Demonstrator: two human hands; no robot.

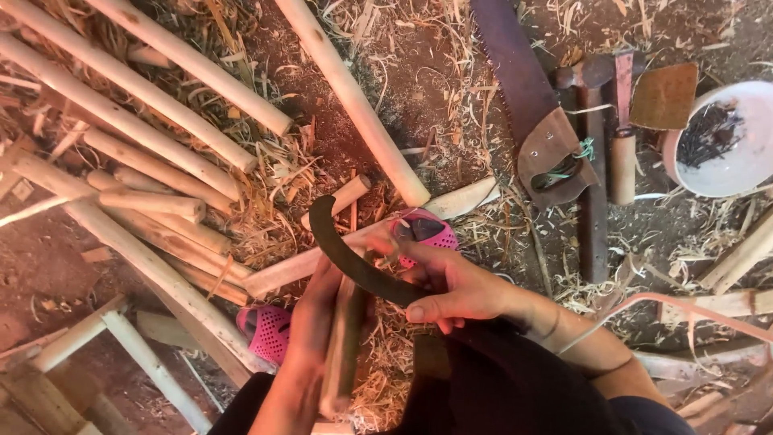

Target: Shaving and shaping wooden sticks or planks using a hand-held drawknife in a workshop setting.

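While the left hand (310, 322) wraps its fingers around a peeled wooden stick (342, 346) held upright between the knees, the right hand (451, 286) clenches the handle end of a curved dark blade (346, 254), thumb pressed along it. That blade arcs up and away from the right fingertips, crossing just above the left knuckles, its tip past the stick's top. How the edge meets the wood is partly hidden by the left hand, so contact is likely but not certain. Pink perforated shoes (423, 229) sit beyond and below the fingers, with a handsaw (531, 97) and a white bowl (725, 141) well off to the right. My judgement: a slip of the blade toward the gripping hand could cut the left fingers, since they lie so close under the curve; a loose hold would let the stick twist.
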